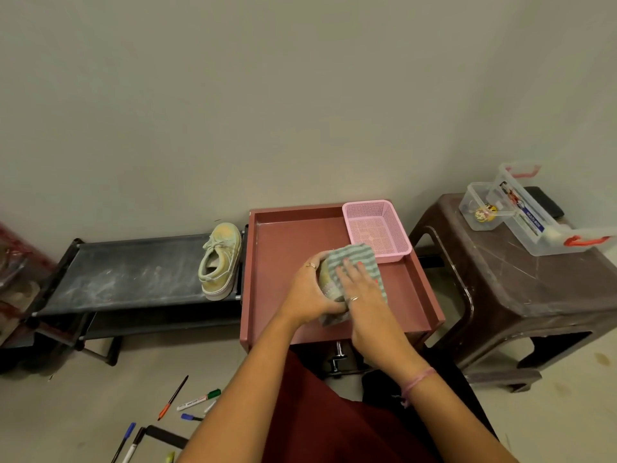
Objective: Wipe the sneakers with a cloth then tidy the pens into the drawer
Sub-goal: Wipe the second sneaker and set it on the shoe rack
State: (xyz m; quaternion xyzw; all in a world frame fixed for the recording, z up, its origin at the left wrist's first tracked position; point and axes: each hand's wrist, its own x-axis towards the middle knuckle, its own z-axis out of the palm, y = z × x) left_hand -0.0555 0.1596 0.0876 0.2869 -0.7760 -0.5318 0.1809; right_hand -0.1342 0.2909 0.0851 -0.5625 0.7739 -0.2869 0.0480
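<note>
On inspection I found both hands working over the red-brown tray top [287, 235] of a small cabinet set against the wall. The left hand [309, 289] was curled round a pale sneaker [325, 279], grasping it from the left side; most of that shoe was hidden beneath the hands and the fabric, so I could not tell which way its toe pointed. The right hand [362, 289] lay on top with its fingers spread fairly flat, pressing a green-and-white striped cloth [355, 259] down onto the shoe; the cloth draped over the sneaker's far side and hung out below the palm at the near edge. I noted a ring on each hand and a pink band on the right wrist. A pink mesh basket [377, 228] stood in the tray's far right corner, just beside the cloth. The second sneaker [220, 262] rested on its sole at the right end of a dusty black shoe rack [133, 272], just left of the cabinet. Several pens [197, 401] lay scattered on the floor at lower left, well apart from the tray. To the right stood a brown plastic stool [521, 282] carrying clear plastic containers [534, 222].
</note>
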